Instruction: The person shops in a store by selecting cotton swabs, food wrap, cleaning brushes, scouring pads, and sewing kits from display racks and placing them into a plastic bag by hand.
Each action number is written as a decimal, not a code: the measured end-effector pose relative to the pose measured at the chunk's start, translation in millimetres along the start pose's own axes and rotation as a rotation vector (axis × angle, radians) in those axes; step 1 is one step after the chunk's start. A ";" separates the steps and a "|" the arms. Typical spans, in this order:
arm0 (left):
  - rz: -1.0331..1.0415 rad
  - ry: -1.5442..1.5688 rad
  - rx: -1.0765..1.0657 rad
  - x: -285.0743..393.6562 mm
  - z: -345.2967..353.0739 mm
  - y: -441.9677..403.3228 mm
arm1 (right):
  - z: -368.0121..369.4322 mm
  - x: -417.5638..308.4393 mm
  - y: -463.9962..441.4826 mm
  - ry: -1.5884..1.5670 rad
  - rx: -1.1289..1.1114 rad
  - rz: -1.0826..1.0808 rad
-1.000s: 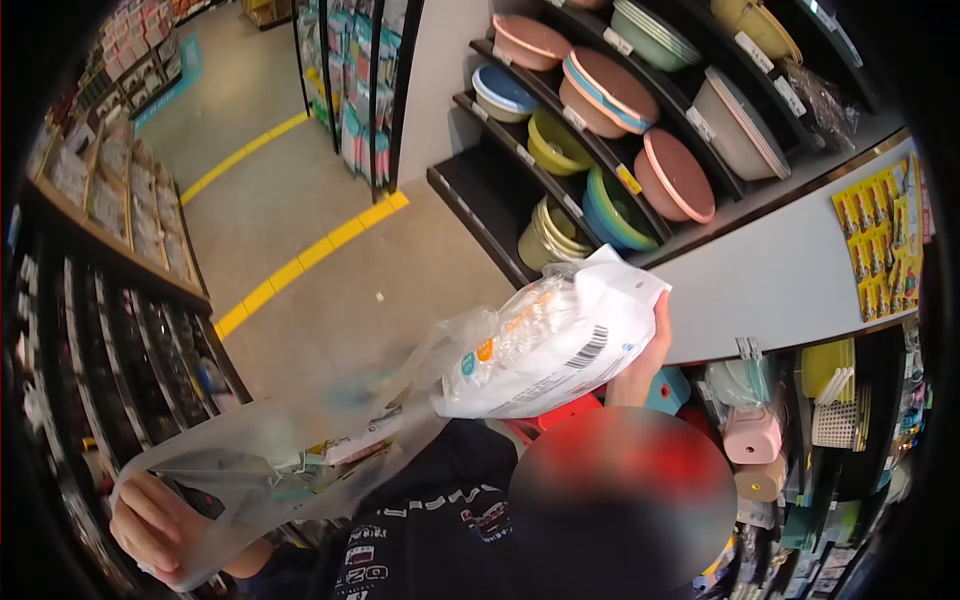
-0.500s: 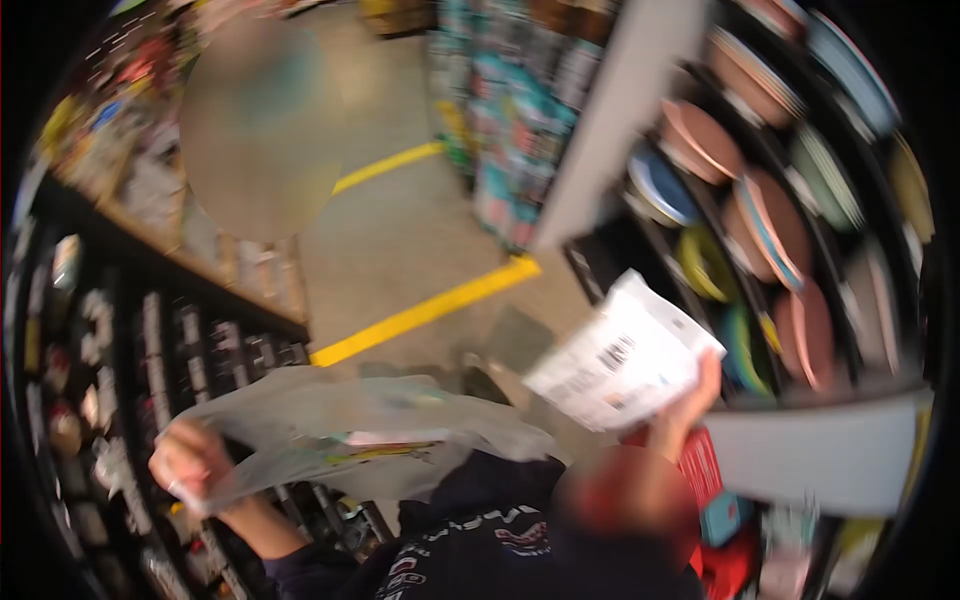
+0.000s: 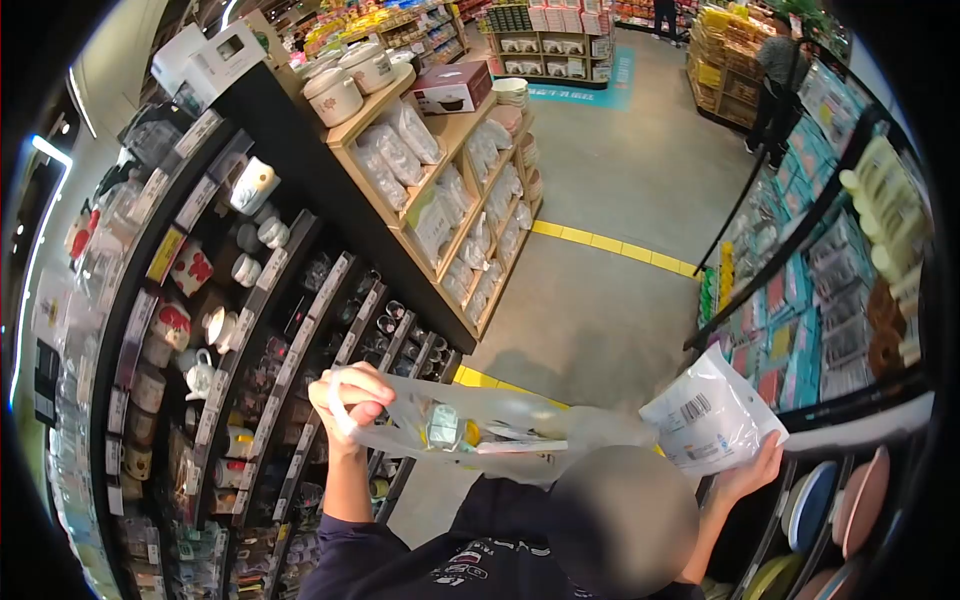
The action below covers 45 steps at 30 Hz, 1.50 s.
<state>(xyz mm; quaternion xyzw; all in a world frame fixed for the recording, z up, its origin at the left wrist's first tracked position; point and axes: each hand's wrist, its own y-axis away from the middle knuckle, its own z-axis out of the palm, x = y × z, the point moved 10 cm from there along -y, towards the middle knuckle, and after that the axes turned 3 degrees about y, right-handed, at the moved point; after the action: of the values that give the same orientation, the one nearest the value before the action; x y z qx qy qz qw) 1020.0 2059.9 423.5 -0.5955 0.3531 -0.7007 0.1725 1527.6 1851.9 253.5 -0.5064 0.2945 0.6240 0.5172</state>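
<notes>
My left hand (image 3: 352, 402) is closed around the handle of a translucent plastic bag (image 3: 400, 425), which stretches sideways in front of my chest. Through the film show a small item with a pale green face (image 3: 443, 426), something yellow and a flat white piece. On the other side, my right hand (image 3: 748, 472) grips the lower right edge of a white packet (image 3: 708, 412) printed with a barcode. The bag's right end comes close to the packet; whether they touch I cannot tell. A blurred round patch covers part of the view below the bag.
Black shelves (image 3: 290, 350) of mugs and small goods rise on the left, beside a wooden rack (image 3: 440, 240) with pots on top. Plates (image 3: 860, 500) stand in a rack at lower right, below hanging packages (image 3: 800, 330). Yellow tape (image 3: 620, 247) crosses the aisle floor; a person (image 3: 778, 75) stands farther off.
The view has swung left and lifted, with less blur, bringing the shelves and far aisle into sight. Both hands appear farther right in the picture, still holding the bag and the packet.
</notes>
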 end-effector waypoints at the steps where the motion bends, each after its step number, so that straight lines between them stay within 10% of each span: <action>1: -0.020 0.000 0.021 -17.9 -1.6 -7.4 | 21.3 11.1 -10.6 0.003 -0.003 0.005; 13: -0.077 -0.374 0.233 -143.8 -32.8 -114.6 | 354.7 76.9 -108.2 -0.076 -0.122 -0.188; 30: 0.074 -0.636 0.552 -240.5 -45.6 -254.9 | 860.5 215.6 -140.0 -0.499 -0.690 0.209; 33: 0.078 -0.773 0.644 -242.9 -39.8 -265.7 | 927.5 237.2 -117.1 -0.504 -0.742 0.242; 39: 0.055 -1.015 0.789 -252.2 -23.9 -274.0 | 999.6 237.5 -44.6 -0.302 -0.833 -0.351; 45: 0.014 -1.119 0.920 -259.2 -10.5 -274.1 | 1021.3 257.5 30.0 -0.325 -0.992 -0.251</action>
<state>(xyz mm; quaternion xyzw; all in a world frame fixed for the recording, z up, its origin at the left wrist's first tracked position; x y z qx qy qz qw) 1118.9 2424.0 430.2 -0.7297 -0.1149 -0.3674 0.5651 1177.3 2842.8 328.1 -0.6181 -0.1822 0.6920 0.3254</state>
